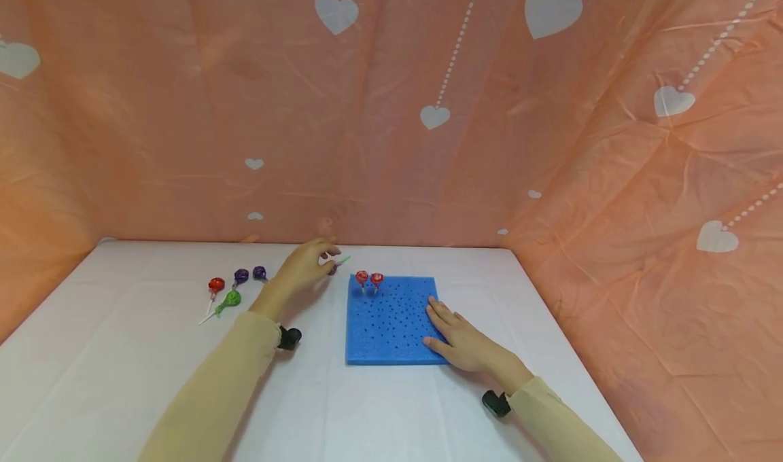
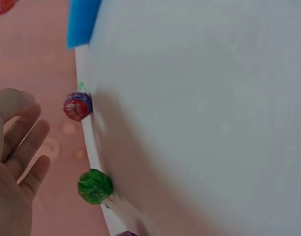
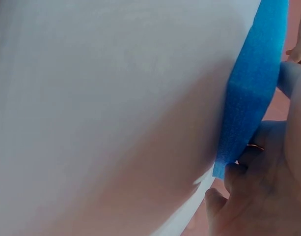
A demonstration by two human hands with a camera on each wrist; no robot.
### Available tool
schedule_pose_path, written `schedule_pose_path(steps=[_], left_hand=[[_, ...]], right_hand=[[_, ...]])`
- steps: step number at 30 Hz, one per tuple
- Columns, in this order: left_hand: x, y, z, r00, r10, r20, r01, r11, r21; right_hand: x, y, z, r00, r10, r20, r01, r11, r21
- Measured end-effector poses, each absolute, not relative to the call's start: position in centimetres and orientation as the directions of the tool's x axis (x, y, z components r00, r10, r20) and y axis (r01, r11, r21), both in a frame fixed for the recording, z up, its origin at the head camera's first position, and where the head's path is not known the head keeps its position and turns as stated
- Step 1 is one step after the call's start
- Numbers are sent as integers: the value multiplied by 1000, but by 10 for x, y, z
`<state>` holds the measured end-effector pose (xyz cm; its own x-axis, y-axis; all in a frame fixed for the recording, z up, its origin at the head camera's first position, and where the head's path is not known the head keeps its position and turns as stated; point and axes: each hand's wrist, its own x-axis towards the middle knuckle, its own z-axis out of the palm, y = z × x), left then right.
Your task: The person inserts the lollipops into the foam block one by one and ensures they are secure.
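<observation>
Left hand (image 1: 304, 265): fingers loosely bent, apparently just short of the purple-and-red lollipop (image 2: 77, 106) on the bench (image 1: 306, 407), left of the blue foam block (image 1: 379, 343). Right hand (image 1: 466, 342): fingers spread, over that block's right edge. Advisable: pinch squarely, bracing the block.

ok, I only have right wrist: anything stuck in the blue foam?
Observer: Yes, two red lollipops stand in the foam, side by side near its far left corner.
Operator: And on the left, anything held?
Observer: No, left wrist shows a gap between the left hand and the red-and-purple lollipop beside it.
</observation>
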<state>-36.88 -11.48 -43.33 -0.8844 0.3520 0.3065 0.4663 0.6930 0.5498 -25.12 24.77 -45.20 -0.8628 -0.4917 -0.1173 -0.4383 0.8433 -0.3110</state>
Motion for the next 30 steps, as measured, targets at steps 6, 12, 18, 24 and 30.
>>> schedule_pose_path(steps=[6, 12, 18, 24, 30], left_hand=[[-375, -117, -436, -899, 362, 248, 438, 711, 550], [-380, -118, -441, -890, 384, 244, 456, 737, 499], [-382, -117, -445, -877, 411, 247, 480, 733, 482], [-382, -119, -446, -887, 405, 223, 461, 731, 504], [-382, -118, -447, -889, 405, 212, 455, 737, 499]], right_hand=[[-250, 248, -450, -860, -496, -118, -438, 837, -328], [-250, 247, -450, -863, -491, -119, -434, 840, -325], [-250, 248, -451, -862, -494, -116, -436, 838, -328], [-250, 248, -451, -862, -494, -114, -438, 839, -321], [-250, 248, -450, -863, -490, -122, -433, 843, -320]])
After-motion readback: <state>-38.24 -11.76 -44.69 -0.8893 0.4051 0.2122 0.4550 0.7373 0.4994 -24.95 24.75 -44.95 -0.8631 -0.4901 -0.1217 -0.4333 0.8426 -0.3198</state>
